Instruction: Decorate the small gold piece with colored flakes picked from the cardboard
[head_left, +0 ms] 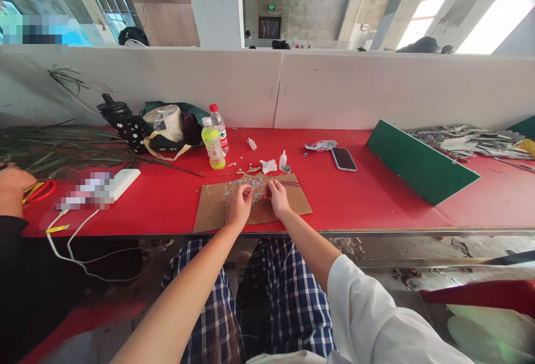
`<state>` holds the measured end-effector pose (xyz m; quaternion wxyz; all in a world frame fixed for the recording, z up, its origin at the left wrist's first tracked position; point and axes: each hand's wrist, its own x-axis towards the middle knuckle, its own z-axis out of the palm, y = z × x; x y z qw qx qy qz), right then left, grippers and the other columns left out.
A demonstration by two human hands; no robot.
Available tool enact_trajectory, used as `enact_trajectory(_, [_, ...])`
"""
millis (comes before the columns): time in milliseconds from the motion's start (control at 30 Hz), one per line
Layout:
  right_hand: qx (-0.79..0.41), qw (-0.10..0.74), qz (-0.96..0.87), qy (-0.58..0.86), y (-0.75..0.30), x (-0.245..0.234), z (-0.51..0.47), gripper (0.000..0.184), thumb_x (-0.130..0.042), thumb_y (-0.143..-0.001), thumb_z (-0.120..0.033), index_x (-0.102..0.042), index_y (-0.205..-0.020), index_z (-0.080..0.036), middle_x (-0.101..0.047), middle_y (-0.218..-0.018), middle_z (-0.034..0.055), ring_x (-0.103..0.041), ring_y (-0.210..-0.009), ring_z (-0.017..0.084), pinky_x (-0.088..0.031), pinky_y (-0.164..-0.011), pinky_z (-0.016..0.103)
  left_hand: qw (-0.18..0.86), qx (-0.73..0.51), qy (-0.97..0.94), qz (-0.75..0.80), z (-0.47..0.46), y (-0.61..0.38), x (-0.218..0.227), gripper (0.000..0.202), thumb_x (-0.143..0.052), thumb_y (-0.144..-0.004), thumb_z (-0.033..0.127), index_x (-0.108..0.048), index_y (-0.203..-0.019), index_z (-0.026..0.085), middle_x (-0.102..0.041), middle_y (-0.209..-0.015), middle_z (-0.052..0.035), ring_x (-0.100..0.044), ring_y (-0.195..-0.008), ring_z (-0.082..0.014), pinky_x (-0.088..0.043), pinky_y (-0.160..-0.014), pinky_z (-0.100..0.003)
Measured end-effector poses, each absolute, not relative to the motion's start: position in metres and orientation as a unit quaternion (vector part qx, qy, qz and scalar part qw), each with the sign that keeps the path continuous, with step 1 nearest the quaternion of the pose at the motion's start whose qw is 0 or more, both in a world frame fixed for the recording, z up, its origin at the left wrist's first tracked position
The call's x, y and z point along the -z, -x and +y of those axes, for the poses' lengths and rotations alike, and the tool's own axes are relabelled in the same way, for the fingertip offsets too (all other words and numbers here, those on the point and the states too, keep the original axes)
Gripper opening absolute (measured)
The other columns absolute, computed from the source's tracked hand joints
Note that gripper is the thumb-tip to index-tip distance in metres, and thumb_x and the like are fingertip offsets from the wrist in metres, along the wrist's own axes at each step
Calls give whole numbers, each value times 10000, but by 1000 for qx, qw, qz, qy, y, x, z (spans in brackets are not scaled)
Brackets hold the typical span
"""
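A piece of brown cardboard lies at the table's front edge, strewn with many tiny silvery and coloured bits like beads. My left hand is over the scattered bits, its fingers pinched together. Close on its right, my right hand is also closed in a pinch. What either pinch holds is too small to make out. A small cluster of coloured bits and a thin reddish stick show just beyond my right hand. Behind the cardboard are a small white squeeze bottle and a crumpled white tissue.
Two drink bottles stand behind the cardboard to the left, beside a bag. A phone and a leaning green board are on the right. At far left, another person's hand is by red-handled scissors.
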<state>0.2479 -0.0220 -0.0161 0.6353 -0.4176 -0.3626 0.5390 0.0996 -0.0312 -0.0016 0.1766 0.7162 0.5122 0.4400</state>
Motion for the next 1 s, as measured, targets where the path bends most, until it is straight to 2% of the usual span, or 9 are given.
enact_trajectory(200, [-531,626,-378,429,-246,17,-22,301,-603,-979,-400,-627,-1150,-153,-670,-1075,57,-665,-875,157,-591,-761,335,175,-388,-762,488,-36,-104,-3,263,-590,-974,390,-658,-1061,152,-684,-1060,-56,-656,-962,-157,-571,-897,-379])
enact_trajectory(333, [-532,622,-384,428,-246,16,-23,285,-605,-980,-398,-636,-1110,-147,-675,-1016,43,-660,-818,139,-587,-718,308,171,-376,-773,482,-37,-105,-4,266,-596,-970,388,-656,-1083,155,-680,-1096,-63,-653,-1001,-168,-566,-922,-395])
enact_trajectory(500, [-530,631,-375,425,-249,16,-22,300,-590,-986,-409,-628,-1149,-160,-671,-1075,59,-663,-870,153,-591,-761,333,173,-368,-778,479,-37,-105,-2,308,-601,-966,398,-636,-1159,160,-674,-1124,-69,-657,-988,-169,-575,-905,-394])
enact_trajectory(1000, [-525,630,-379,429,-249,14,-24,308,-587,-987,-415,-625,-1153,-159,-668,-1072,58,-661,-864,152,-589,-753,330,165,-358,-782,482,-36,-105,1,277,-598,-967,398,-651,-1095,158,-678,-1088,-62,-654,-968,-160,-574,-895,-380])
